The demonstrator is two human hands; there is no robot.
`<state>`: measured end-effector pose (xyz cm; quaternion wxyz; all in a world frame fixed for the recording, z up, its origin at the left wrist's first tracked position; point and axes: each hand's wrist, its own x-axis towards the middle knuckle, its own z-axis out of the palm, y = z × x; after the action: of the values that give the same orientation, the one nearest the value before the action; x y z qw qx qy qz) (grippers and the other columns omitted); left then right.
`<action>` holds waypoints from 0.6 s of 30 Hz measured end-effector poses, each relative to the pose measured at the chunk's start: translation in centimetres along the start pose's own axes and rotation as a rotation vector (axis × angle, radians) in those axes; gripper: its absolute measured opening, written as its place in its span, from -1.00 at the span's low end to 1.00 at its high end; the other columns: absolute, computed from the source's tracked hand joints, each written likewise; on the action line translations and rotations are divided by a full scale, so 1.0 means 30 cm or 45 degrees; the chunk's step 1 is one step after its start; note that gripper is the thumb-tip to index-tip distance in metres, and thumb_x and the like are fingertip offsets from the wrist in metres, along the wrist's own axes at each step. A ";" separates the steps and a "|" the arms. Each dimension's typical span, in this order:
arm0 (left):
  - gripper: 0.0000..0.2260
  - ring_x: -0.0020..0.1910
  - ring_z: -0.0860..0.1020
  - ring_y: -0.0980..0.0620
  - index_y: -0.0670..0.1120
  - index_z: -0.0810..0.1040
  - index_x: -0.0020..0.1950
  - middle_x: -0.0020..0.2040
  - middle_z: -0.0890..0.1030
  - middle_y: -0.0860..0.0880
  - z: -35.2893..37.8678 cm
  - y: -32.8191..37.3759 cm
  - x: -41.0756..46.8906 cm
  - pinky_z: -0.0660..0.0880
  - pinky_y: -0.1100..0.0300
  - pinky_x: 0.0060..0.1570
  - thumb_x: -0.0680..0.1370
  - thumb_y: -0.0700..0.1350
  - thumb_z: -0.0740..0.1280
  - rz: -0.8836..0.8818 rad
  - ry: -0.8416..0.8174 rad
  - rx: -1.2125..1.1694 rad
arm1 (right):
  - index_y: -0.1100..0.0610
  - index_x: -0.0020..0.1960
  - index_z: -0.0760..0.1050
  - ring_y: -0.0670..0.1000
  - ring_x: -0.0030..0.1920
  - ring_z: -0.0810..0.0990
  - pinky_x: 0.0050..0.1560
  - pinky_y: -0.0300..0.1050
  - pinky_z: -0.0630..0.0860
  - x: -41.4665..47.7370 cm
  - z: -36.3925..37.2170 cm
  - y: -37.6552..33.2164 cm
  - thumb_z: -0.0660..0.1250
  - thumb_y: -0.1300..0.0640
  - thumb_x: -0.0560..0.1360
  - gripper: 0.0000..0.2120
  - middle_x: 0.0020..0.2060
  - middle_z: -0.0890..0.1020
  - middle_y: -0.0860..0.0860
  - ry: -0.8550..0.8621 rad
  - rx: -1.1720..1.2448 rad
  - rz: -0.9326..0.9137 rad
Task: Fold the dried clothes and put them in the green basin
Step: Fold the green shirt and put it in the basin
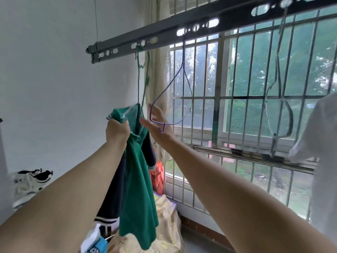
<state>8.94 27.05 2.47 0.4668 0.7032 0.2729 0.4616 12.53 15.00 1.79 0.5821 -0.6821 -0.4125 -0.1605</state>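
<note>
– White-walled corner w/ a barred window (pixel 237 106) on my feed, and a grey perforated drying rail (pixel 164 33) overhead. What d'you need?

– Where's the garment, and what are your hands doing?

– It's a green polo-type shirt with navy sleeves (pixel 138 179), up at the foot of a thin green wire hanger (pixel 139 79) hooked in a rail slot. It looks only partly on the wire. My left hand (pixel 116 131) is clenched round the collar, bunching it. I reckon that's to drag the neck off the hanger w/o unhooking it.

– And the other?

– My right hand (pixel 156 125) is released, fingers straight, grasping nothing. It sits just beside the shirt's neck, at the bottom bar of a bare purple wire hanger (pixel 171 92). Can't tell if it touches that wire. Prob. it's there to keep the wire from snagging the shirt.

– Basin?

– No green basin in view, so I can't judge the carry. Folding isn't begun, imo: the shirt hangs full length, hem over a beige patterned bundle (pixel 164 225).

– Anything else to take down?

– One white cloth (pixel 321 143) at the right edge, near a grey hanger (pixel 280 106). Too cropped to say what it is.
</note>
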 end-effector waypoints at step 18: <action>-0.81 -0.29 0.57 -0.12 -0.29 0.56 0.04 -0.16 0.59 -0.25 0.090 -0.216 -0.195 0.57 0.09 -0.24 0.58 -0.29 0.17 -0.125 -1.305 0.079 | 0.14 0.38 0.32 0.03 0.24 0.49 0.22 -0.16 0.45 -0.481 -0.102 0.283 0.39 0.25 0.47 -0.49 0.28 0.50 0.10 -0.768 -0.095 0.877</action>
<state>9.19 23.90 -6.10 0.5404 0.8391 0.0555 0.0271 10.91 6.91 -13.09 0.4304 -0.8163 -0.3066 0.2333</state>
